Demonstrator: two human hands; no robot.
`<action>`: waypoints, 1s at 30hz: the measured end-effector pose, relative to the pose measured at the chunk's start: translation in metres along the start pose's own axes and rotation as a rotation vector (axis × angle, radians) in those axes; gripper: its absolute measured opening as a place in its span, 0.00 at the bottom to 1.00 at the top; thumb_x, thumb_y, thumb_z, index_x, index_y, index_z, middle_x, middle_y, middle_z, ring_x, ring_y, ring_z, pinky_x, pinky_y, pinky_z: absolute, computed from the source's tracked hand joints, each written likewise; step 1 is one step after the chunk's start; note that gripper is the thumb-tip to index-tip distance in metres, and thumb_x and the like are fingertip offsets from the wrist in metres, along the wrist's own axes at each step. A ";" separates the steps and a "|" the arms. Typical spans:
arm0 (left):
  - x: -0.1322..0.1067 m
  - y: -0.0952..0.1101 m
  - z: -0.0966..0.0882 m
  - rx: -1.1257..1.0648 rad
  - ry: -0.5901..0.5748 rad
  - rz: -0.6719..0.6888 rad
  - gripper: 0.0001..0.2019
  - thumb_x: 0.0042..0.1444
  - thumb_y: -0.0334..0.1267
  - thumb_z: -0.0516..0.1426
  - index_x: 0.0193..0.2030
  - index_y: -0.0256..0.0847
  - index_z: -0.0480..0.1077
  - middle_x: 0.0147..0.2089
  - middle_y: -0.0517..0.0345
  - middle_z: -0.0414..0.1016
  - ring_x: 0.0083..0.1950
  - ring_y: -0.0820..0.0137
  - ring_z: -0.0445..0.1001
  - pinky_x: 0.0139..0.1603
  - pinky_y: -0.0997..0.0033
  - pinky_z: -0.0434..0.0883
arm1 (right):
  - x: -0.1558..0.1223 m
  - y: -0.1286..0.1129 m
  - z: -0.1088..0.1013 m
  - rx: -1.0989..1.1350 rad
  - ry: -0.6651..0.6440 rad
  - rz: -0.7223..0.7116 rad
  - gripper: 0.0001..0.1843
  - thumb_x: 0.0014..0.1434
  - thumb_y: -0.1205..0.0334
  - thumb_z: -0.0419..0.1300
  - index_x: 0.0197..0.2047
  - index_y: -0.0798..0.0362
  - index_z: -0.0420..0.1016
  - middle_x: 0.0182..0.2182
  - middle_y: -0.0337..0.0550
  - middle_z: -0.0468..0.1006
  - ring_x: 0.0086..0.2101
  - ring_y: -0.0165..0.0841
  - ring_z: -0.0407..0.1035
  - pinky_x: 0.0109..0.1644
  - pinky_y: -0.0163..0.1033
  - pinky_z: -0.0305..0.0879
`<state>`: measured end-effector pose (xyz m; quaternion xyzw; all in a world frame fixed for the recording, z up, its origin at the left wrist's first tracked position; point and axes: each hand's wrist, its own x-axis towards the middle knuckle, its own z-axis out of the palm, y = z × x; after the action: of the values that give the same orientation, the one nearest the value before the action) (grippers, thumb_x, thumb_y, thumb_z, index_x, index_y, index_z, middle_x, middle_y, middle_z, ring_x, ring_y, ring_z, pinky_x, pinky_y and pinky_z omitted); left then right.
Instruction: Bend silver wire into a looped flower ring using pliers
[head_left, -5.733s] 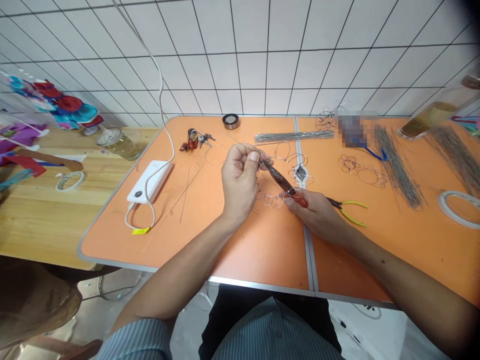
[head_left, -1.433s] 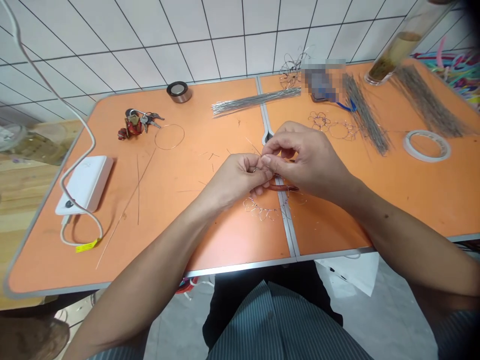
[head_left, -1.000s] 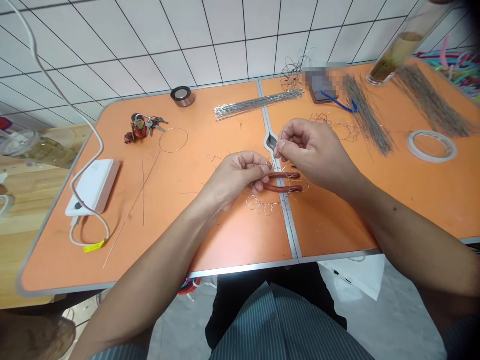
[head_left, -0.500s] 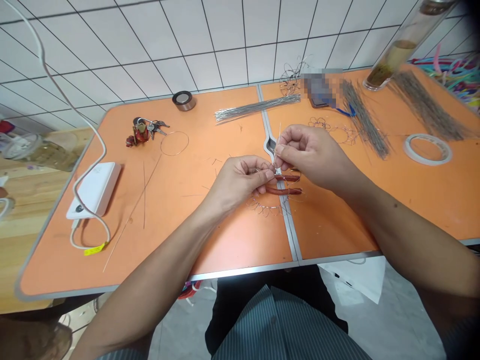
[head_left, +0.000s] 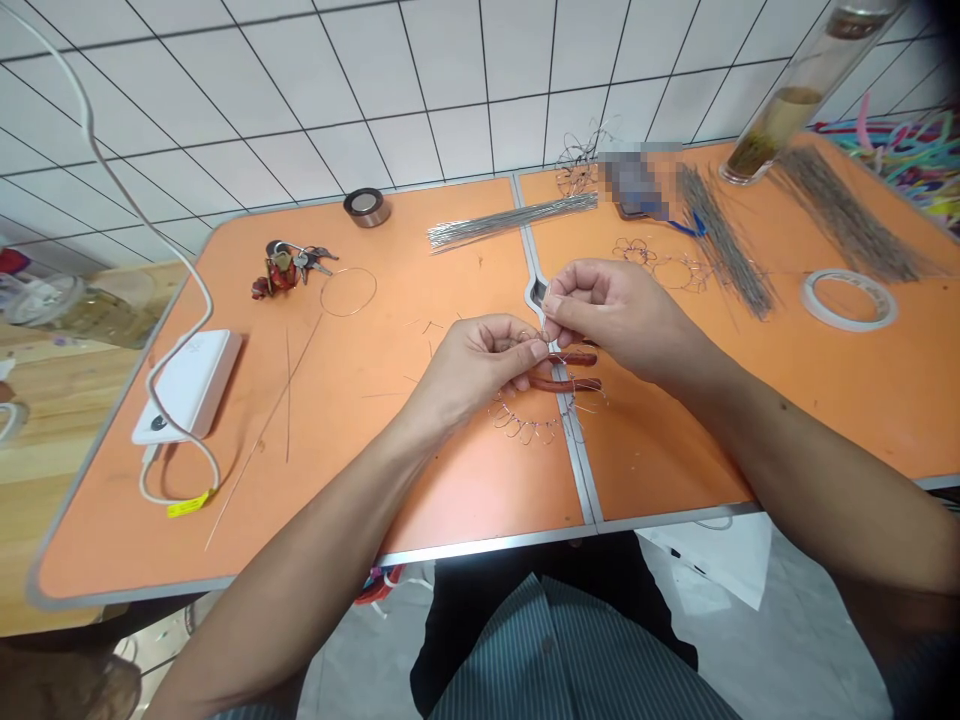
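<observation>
Our left hand point(head_left: 487, 358) pinches the looped wire ring point(head_left: 527, 424) at its far edge; our right hand point(head_left: 611, 302) pinches a thin wire end point(head_left: 545, 320) just beyond. We have the ring over the table seam point(head_left: 589, 490), loops showing near of the red pliers handles point(head_left: 574, 384). We judge it light, springy and easily bent, best gripped by its base wire.

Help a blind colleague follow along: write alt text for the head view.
A person's left hand holds looped wire and the right hand pinches a thin strand above an orange table, red tool handles alongside. Keys, a tape roll and wire bundles lie farther back; a white cabled box sits left.
</observation>
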<state>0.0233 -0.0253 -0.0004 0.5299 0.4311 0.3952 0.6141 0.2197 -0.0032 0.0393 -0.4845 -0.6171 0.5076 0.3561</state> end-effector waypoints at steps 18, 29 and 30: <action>0.002 0.002 -0.007 -0.062 -0.001 -0.069 0.14 0.55 0.44 0.75 0.33 0.37 0.80 0.35 0.50 0.87 0.24 0.77 0.71 0.26 0.75 0.67 | 0.013 0.032 -0.017 -0.473 0.278 -0.604 0.08 0.71 0.62 0.68 0.52 0.46 0.82 0.46 0.46 0.85 0.44 0.40 0.79 0.49 0.47 0.78; 0.000 0.004 -0.008 -0.089 -0.125 -0.117 0.10 0.58 0.41 0.73 0.36 0.38 0.81 0.32 0.52 0.87 0.23 0.77 0.70 0.23 0.77 0.64 | 0.024 0.043 -0.027 -0.819 0.186 -0.920 0.10 0.77 0.61 0.61 0.49 0.45 0.86 0.55 0.48 0.82 0.53 0.43 0.75 0.53 0.49 0.72; 0.000 0.003 -0.008 -0.082 -0.116 -0.113 0.10 0.58 0.41 0.73 0.36 0.38 0.81 0.33 0.52 0.87 0.24 0.77 0.71 0.23 0.77 0.64 | 0.024 0.044 -0.027 -0.828 0.185 -0.940 0.11 0.78 0.60 0.60 0.48 0.46 0.86 0.53 0.49 0.82 0.52 0.42 0.75 0.51 0.48 0.72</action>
<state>0.0158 -0.0222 0.0024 0.5011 0.4075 0.3461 0.6805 0.2490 0.0282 0.0018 -0.3011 -0.8759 -0.0277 0.3760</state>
